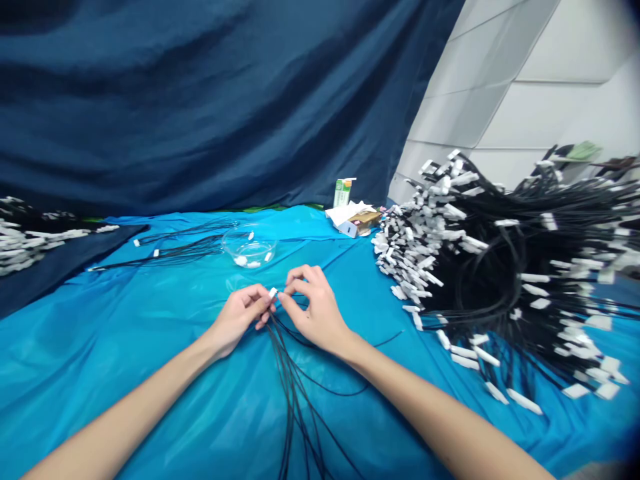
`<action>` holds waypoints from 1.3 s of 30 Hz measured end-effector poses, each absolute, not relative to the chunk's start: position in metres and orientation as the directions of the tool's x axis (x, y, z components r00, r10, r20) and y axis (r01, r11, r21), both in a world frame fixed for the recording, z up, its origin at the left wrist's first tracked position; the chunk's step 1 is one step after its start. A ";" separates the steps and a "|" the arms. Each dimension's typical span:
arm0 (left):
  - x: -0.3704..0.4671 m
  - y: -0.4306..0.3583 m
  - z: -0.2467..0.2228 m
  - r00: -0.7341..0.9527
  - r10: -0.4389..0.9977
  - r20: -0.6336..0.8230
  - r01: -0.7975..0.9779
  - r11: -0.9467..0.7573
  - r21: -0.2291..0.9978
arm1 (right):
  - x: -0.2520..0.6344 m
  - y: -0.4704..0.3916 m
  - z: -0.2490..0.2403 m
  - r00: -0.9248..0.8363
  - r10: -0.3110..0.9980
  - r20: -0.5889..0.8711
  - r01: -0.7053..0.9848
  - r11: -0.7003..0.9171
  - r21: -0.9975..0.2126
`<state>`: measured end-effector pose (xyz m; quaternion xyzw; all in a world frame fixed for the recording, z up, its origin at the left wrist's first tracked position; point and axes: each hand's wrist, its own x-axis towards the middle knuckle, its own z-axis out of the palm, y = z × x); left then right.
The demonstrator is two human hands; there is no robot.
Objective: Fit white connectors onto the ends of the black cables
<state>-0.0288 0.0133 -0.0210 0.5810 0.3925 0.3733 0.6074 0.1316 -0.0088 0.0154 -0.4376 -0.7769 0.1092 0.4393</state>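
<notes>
A small white plastic connector [273,293] sits between the thumb and fingers of my left hand [243,312]. Several thin black wires [287,380] hang below that hand and run down toward me over the cloth. My right hand [316,305] is at the connector's right side, its thumb and index finger pinched together on what looks like the end of a black wire; its other fingers are curled loosely. The fingertips partly hide where wire and connector meet.
Behind my hands stands a clear round bowl [250,248] with several white connectors. Wired connectors [165,252] lie left of it. A huge pile of black cables with white connectors [480,267] fills the right. A small box [357,223] and a green-white carton [343,193] stand at the back.
</notes>
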 end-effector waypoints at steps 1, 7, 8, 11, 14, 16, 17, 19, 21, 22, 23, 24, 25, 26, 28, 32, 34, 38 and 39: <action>-0.029 0.013 -0.021 0.423 0.905 -0.040 0.002 0.043 0.999 | 0.132 -0.008 0.017 -0.257 0.766 0.589 0.540 0.619 -0.570; -0.029 0.015 -0.022 0.455 0.890 -0.027 0.007 0.027 1.000 | 0.133 -0.008 0.021 -0.339 0.761 0.553 0.363 0.648 -0.669; -0.029 0.015 -0.022 0.455 0.890 -0.029 0.006 0.030 1.000 | 0.133 -0.008 0.021 -0.333 0.766 0.551 0.359 0.643 -0.677; -0.029 0.015 -0.022 0.447 0.893 -0.039 0.005 0.041 0.999 | 0.132 -0.008 0.020 -0.329 0.771 0.544 0.354 0.635 -0.686; -0.029 0.013 -0.021 0.442 0.896 -0.050 0.007 0.053 0.999 | 0.132 -0.008 0.019 -0.325 0.779 0.536 0.369 0.626 -0.687; -0.028 0.012 -0.019 0.434 0.899 -0.059 0.005 0.063 0.998 | 0.132 -0.009 0.019 -0.321 0.784 0.532 0.377 0.621 -0.687; -0.028 0.012 -0.019 0.429 0.901 -0.069 0.003 0.075 0.997 | 0.132 -0.009 0.019 -0.318 0.785 0.531 0.380 0.619 -0.687; -0.028 0.012 -0.017 0.423 0.901 -0.097 -0.015 0.114 0.993 | 0.132 -0.008 0.019 -0.307 0.788 0.534 0.395 0.616 -0.682; -0.028 0.012 -0.017 0.413 0.902 -0.128 -0.048 0.162 0.986 | 0.132 -0.006 0.017 -0.287 0.788 0.544 0.426 0.614 -0.665; -0.028 0.013 -0.016 0.403 0.905 -0.140 -0.067 0.182 0.981 | 0.132 -0.006 0.016 -0.276 0.785 0.555 0.445 0.616 -0.650; -0.029 0.013 -0.016 0.388 0.909 -0.149 -0.085 0.197 0.977 | 0.133 -0.005 0.016 -0.265 0.775 0.574 0.464 0.624 -0.629; -0.029 0.014 -0.016 0.372 0.915 -0.158 -0.102 0.209 0.973 | 0.134 -0.004 0.015 -0.263 0.758 0.597 0.483 0.639 -0.598; -0.030 0.016 -0.016 0.357 0.919 -0.165 -0.116 0.219 0.969 | 0.136 -0.003 0.015 -0.275 0.731 0.624 0.502 0.663 -0.555; -0.031 0.017 -0.016 0.345 0.923 -0.172 -0.129 0.227 0.965 | 0.138 -0.002 0.015 -0.304 0.696 0.650 0.520 0.693 -0.499; -0.033 0.019 -0.016 0.324 0.929 -0.179 -0.153 0.238 0.959 | 0.143 -0.001 0.017 -0.412 0.621 0.667 0.546 0.754 -0.365; -0.037 0.022 -0.015 0.293 0.941 -0.170 -0.182 0.229 0.956 | 0.151 0.001 0.021 -0.587 0.564 0.581 0.581 0.793 -0.183; -0.039 0.023 -0.015 0.277 0.946 -0.166 -0.179 0.221 0.959 | 0.154 0.002 0.021 -0.618 0.583 0.527 0.605 0.781 -0.156; -0.041 0.024 -0.015 0.260 0.955 -0.143 -0.143 0.185 0.972 | 0.160 0.006 0.020 -0.654 0.612 0.445 0.617 0.772 -0.153; -0.041 0.024 -0.015 0.262 0.955 -0.138 -0.136 0.178 0.975 | 0.161 0.007 0.020 -0.662 0.615 0.429 0.618 0.771 -0.153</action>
